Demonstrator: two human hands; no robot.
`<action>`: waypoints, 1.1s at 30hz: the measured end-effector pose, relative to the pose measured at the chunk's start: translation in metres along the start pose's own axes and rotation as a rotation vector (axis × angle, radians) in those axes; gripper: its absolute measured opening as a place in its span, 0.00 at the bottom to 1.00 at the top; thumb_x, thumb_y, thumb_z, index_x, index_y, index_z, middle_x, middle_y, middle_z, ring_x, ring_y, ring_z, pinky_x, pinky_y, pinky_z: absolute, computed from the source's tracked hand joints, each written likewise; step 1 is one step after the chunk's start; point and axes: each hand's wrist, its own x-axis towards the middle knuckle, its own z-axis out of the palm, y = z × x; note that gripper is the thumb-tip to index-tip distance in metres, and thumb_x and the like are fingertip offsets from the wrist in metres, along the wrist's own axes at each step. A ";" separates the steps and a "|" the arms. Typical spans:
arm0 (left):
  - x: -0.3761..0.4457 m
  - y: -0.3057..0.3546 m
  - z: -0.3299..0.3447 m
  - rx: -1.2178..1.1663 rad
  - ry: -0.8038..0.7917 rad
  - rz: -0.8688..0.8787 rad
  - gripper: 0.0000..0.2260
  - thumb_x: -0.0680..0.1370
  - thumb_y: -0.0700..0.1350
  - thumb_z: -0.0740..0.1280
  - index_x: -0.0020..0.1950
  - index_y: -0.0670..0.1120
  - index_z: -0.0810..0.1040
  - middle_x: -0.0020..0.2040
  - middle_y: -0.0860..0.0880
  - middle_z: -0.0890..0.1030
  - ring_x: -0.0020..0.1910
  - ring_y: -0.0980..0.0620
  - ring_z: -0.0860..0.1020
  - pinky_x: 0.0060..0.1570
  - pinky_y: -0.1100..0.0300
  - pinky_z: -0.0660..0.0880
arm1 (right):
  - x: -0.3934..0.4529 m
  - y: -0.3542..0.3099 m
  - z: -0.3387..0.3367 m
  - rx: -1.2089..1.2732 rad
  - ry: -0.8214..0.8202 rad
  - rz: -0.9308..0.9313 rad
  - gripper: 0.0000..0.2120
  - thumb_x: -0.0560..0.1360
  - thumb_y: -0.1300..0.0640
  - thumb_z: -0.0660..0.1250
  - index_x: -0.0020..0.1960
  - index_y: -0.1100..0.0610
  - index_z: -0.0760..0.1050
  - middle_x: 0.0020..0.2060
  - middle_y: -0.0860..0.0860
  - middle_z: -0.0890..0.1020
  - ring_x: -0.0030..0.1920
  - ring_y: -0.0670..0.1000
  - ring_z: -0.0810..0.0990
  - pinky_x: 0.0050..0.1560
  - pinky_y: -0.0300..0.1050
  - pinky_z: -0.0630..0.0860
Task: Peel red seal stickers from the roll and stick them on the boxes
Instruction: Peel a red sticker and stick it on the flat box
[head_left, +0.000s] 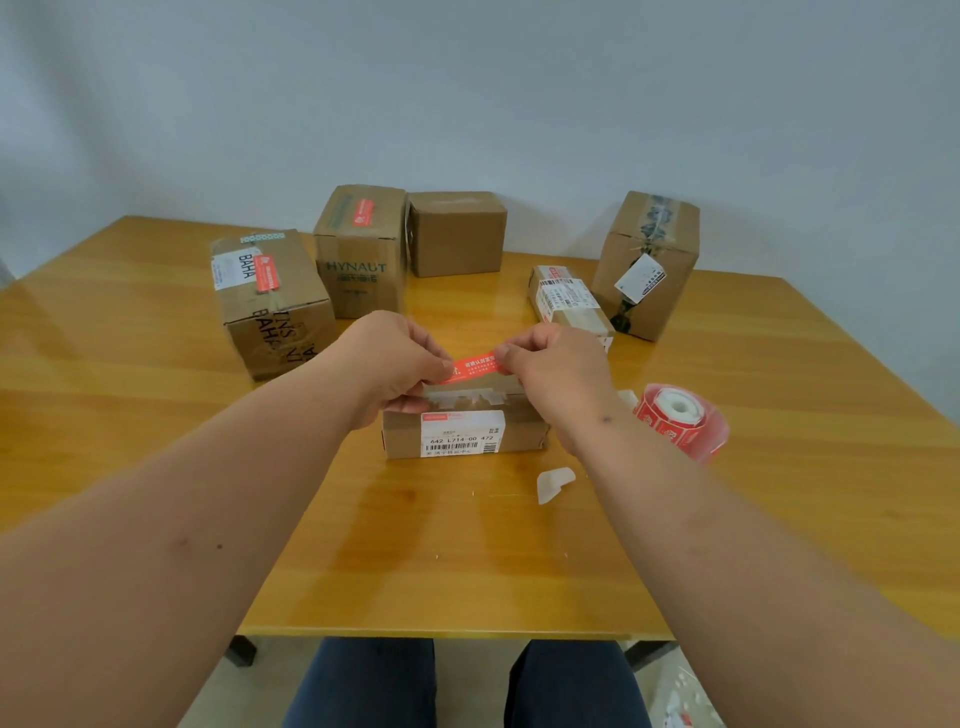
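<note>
With the small box's (462, 434) top lying mostly hidden behind them, the left hand (395, 364) and right hand (556, 364) are pinching opposite ends of a red seal sticker (475, 368) just above it.

"HYNAUT" on upright box (360, 249); "642 L714-00 472" on near box's label (462, 434)

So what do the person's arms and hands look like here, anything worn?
Both forearms are bare to the frame edge: no sleeves, gloves, watch or rings visible on the left hand or right hand. A few small dark spots mark both forearms. Dark blue trousers show below the table.
</note>
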 end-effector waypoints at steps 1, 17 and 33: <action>0.001 0.001 0.000 -0.006 0.009 0.000 0.04 0.74 0.36 0.72 0.48 0.41 0.82 0.44 0.42 0.81 0.39 0.49 0.77 0.46 0.50 0.83 | 0.001 0.000 0.001 -0.023 0.025 -0.012 0.06 0.76 0.50 0.68 0.46 0.52 0.81 0.40 0.46 0.80 0.40 0.45 0.75 0.42 0.43 0.73; 0.008 -0.002 0.002 0.150 -0.023 -0.015 0.02 0.75 0.36 0.70 0.45 0.41 0.79 0.35 0.45 0.76 0.31 0.52 0.72 0.28 0.63 0.73 | 0.006 0.007 0.003 -0.037 -0.028 0.127 0.35 0.68 0.57 0.76 0.70 0.49 0.64 0.53 0.54 0.80 0.49 0.54 0.82 0.46 0.50 0.81; 0.018 -0.001 0.013 0.374 0.022 0.007 0.05 0.74 0.41 0.72 0.48 0.42 0.80 0.44 0.42 0.83 0.43 0.46 0.83 0.44 0.51 0.83 | 0.010 0.008 0.007 -0.435 -0.095 -0.090 0.07 0.73 0.58 0.68 0.48 0.49 0.72 0.41 0.45 0.74 0.46 0.49 0.74 0.35 0.39 0.68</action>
